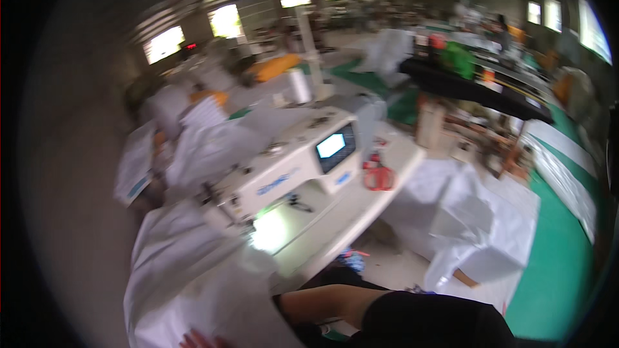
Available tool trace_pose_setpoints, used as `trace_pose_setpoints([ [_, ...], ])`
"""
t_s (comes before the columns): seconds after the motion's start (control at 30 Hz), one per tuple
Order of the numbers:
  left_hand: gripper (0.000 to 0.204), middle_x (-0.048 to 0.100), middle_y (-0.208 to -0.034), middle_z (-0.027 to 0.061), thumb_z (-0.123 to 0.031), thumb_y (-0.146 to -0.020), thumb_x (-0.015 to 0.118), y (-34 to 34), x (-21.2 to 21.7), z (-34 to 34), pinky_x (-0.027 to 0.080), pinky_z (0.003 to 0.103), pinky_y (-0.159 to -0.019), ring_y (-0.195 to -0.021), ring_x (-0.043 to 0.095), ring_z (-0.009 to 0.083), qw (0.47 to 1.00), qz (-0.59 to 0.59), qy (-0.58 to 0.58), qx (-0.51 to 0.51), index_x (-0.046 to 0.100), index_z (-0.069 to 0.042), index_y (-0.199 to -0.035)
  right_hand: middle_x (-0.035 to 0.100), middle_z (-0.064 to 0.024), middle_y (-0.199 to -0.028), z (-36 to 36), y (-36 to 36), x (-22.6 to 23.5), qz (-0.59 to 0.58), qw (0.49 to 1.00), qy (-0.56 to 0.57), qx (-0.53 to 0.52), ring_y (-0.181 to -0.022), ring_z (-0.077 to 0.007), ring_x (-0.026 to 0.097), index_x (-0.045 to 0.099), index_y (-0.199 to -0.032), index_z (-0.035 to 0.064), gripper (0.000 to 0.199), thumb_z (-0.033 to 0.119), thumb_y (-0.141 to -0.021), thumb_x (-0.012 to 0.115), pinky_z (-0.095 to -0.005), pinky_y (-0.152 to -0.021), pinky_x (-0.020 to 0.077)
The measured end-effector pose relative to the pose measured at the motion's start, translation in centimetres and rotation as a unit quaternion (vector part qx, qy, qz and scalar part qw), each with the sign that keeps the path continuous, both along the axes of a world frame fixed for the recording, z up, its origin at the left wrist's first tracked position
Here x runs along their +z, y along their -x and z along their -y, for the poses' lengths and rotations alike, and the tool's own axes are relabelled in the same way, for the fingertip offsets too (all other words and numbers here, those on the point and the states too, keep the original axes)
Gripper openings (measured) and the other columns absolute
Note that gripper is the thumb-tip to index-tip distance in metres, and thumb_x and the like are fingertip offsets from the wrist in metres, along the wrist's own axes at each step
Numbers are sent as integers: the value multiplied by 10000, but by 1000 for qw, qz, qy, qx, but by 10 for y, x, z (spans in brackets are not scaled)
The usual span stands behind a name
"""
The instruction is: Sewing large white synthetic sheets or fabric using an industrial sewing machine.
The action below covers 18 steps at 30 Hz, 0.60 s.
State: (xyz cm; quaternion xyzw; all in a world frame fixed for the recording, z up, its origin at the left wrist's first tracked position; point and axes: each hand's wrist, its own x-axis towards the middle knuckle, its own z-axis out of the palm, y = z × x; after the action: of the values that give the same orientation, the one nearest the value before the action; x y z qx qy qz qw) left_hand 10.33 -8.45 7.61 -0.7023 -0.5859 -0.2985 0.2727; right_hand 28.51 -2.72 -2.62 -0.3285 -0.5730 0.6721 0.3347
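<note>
A large white sheet of fabric or woven plastic [193, 277] drapes over the near left end of a sewing machine table. At the bottom edge, the fingertips of my left hand [196, 339] rest on the sheet, slightly apart; the rest of that hand is out of the picture. My right forearm [322, 303], in a short black sleeve, reaches in from the lower right. Its hand is hidden behind the sheet's edge. Beyond the sheet stands a white sewing machine [284, 161] with a lit screen and a bright lamp at its needle end. Motion blurs the picture.
Red-handled scissors [378, 177] lie on the machine table [348, 222]. A thread cone [298, 86] stands behind the machine. White sheets [451, 212] are heaped to the right, beside a green surface [548, 270]. More white material [206, 135] is piled at the left.
</note>
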Motion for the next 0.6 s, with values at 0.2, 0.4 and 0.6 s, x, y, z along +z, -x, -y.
trace_pose_setpoints([
  [0.2, 429, 477, -1415, 170, -296, -972, 495, 88, -60, -127, 308, 557, -1097, -1329, 408, 389, 961, -143, 153, -181, 538, -64, -1329, 621, -99, -1185, 20, -48, -37, -24, 994, 88, -63, -947, -171, 601, 525, -1291, 107, 550, 516, -925, 558, -301, -794, 483],
  [0.4, 410, 443, -1446, 176, -132, -976, 417, 129, -82, -236, 219, 490, -1163, -1373, 355, 350, 916, -111, 332, -198, 493, -20, -1363, 616, -103, -1196, -34, -2, -27, -56, 994, 57, -81, -970, -182, 599, 524, -1293, 104, 551, 504, -917, 577, -309, -817, 480],
  [0.6, 477, 341, -1518, 158, -200, -1000, 346, 151, -97, -320, 183, 452, -1179, -1418, 276, 291, 894, -92, 395, -190, 370, -103, -1466, 610, -107, -1206, -79, 31, -5, -121, 986, 57, -100, -993, -193, 597, 523, -1295, 102, 552, 491, -910, 595, -317, -840, 477],
])
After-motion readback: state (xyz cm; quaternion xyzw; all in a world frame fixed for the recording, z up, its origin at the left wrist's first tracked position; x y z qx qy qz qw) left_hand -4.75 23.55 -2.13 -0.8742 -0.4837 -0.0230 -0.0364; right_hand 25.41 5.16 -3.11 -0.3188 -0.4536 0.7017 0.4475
